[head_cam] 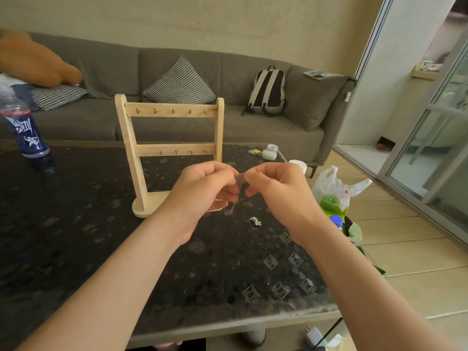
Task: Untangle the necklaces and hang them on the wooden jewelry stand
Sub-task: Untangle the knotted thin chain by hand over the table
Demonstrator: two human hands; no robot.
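Both hands meet mid-frame above the dark table — the left hand and right hand each pinch a small, blurred necklace between fingertips. Another bunched necklace lies on the table, lower right of them. The wooden jewelry stand stands upright just behind the hands.

The pale wooden jewelry stand is bare, matt, smooth-sanded wood. Its small brass-coloured metal hooks shine. The dark speckled desk has a hard, glossy top. The small silver metal chain lying on it glints. The tangled grey metal necklace between the fingers is blurred. The grey sofa is matt woven cloth. The white carrier bag is thin, crinkled plastic, and the blue-labelled clear bottle is glossy plastic.
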